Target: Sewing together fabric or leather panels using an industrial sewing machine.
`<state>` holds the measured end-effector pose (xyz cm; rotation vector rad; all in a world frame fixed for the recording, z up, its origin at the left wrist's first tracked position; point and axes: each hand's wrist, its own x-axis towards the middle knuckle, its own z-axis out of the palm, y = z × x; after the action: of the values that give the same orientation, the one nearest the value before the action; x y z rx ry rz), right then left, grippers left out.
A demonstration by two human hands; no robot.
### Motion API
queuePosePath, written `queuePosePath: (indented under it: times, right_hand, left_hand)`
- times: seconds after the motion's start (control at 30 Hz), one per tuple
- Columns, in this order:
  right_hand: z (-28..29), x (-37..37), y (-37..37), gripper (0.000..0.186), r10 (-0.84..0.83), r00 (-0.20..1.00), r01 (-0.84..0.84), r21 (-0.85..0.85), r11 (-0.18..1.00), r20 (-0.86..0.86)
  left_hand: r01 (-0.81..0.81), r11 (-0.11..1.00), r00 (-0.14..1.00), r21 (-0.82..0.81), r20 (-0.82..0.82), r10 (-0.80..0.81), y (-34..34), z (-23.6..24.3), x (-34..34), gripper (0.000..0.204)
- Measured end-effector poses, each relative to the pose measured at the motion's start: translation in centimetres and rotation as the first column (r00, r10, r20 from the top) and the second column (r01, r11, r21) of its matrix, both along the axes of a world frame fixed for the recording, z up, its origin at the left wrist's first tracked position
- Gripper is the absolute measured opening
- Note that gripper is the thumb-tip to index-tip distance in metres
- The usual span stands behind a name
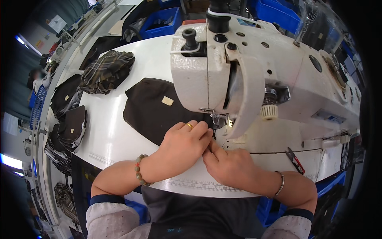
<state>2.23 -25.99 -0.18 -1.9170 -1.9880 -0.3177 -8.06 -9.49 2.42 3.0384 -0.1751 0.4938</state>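
Note:
A dark brown fabric piece (145, 109) with a pale sticker (167, 100) lies flat on the white table, its right end reaching under the presser foot (219, 119) of a white sewing machine (238, 75). My left hand (181, 145), wearing a ring, is closed at the near edge of that cloth, fingers curled just in front of the needle. Close against it, my right hand (230, 165) has thumb and fingers pinched together. Whatever is in that pinch is hidden between the two hands. Small dark scraps (227, 145) are scattered beside the presser foot.
Red-and-black thread snips (295, 161) lie right of my right hand. At the left stand a bundle of plaid cloth (108, 71) and stacked dark pieces (73, 127). Blue bins (161, 22) sit beyond the table. A ruler scale (199, 184) runs along the near edge.

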Motion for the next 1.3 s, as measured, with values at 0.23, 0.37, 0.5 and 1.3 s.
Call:
queuePosePath:
  times: [0.23,0.37,0.5,1.3]
  right_hand:
    - [-0.6,0.9,0.7,0.024,-0.068,0.998,0.068,-0.017,0.998,-0.010]
    - [-1.0,1.0,0.7,0.023,-0.055,0.998,0.054,-0.012,0.998,-0.033]
    - [-1.5,1.4,0.6,0.024,-0.072,0.997,0.072,0.003,0.997,-0.003]
    - [0.5,1.4,0.5,0.016,-0.099,0.718,0.142,0.006,0.990,-0.689]
  left_hand:
    - [-0.005,0.999,1.000,-0.031,0.020,0.006,0.9,-0.7,1.3,0.027]
    - [-0.053,0.997,0.999,-0.059,-0.007,0.052,1.0,-0.2,1.2,0.024]
    - [0.048,0.900,0.999,-0.433,0.012,-0.048,4.0,1.7,1.6,0.014]
    - [-0.176,0.863,0.875,-0.474,-0.477,-0.083,5.5,2.0,0.1,0.046]
